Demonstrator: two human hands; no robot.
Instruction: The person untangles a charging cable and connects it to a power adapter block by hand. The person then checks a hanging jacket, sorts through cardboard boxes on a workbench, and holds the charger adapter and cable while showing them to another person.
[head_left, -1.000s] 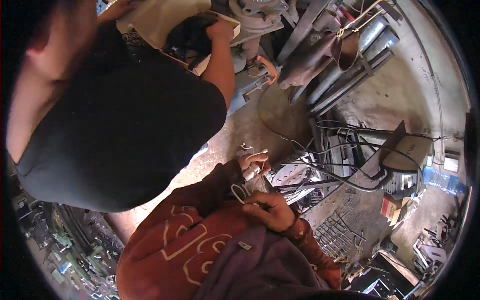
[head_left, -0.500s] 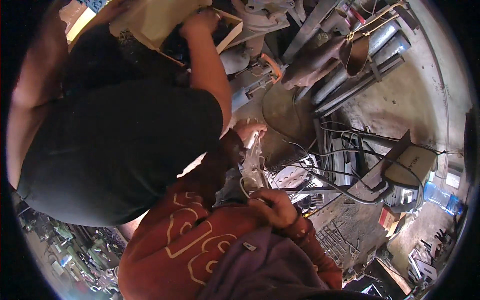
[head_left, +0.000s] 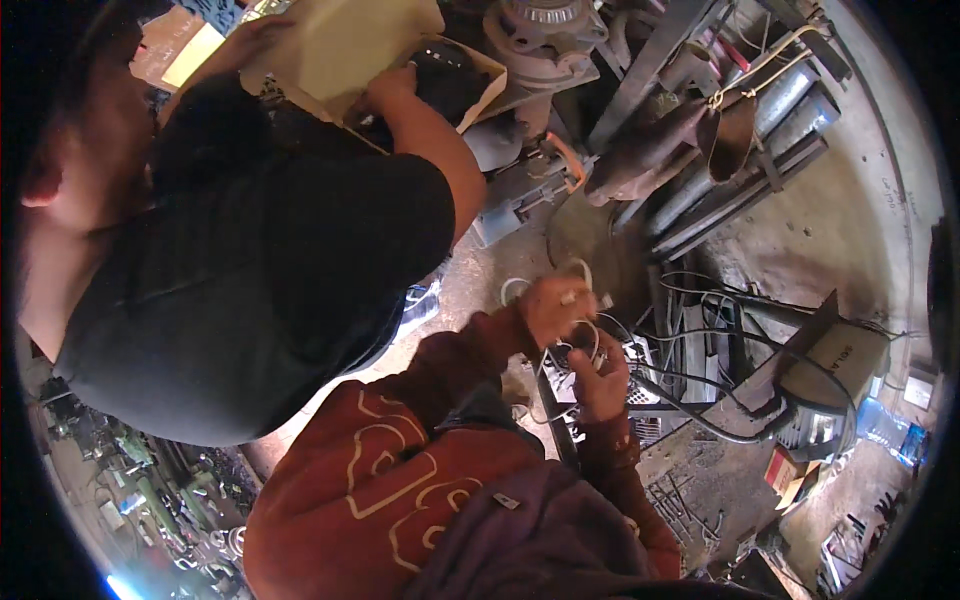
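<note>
A thin white cable (head_left: pixel 586 272) loops around and between my hands in front of my chest. My left hand (head_left: pixel 556 310), a little blurred, is closed on part of the cable, and a loop stands up behind its fingers. Just below and to the right, my right hand (head_left: pixel 602 380) is also closed on the cable, its thumb raised toward the left hand. One strand (head_left: pixel 543 385) of the cable hangs beneath the left hand. The exact grip of the fingertips is too small to make out.
At left a co-worker in a dark shirt (head_left: pixel 270 270) reaches a hand (head_left: pixel 388 92) into an open cardboard box (head_left: pixel 488 98). Right of my hands stand a beige box-shaped machine (head_left: pixel 835 362) and black cables (head_left: pixel 700 392). Metal pipes (head_left: pixel 800 110) lean by the wall.
The clear plastic bag between my hands is no longer in view, and the white cable now shows in loops. Both hands have moved right and closer together. The co-worker's hand has shifted inside the box.
</note>
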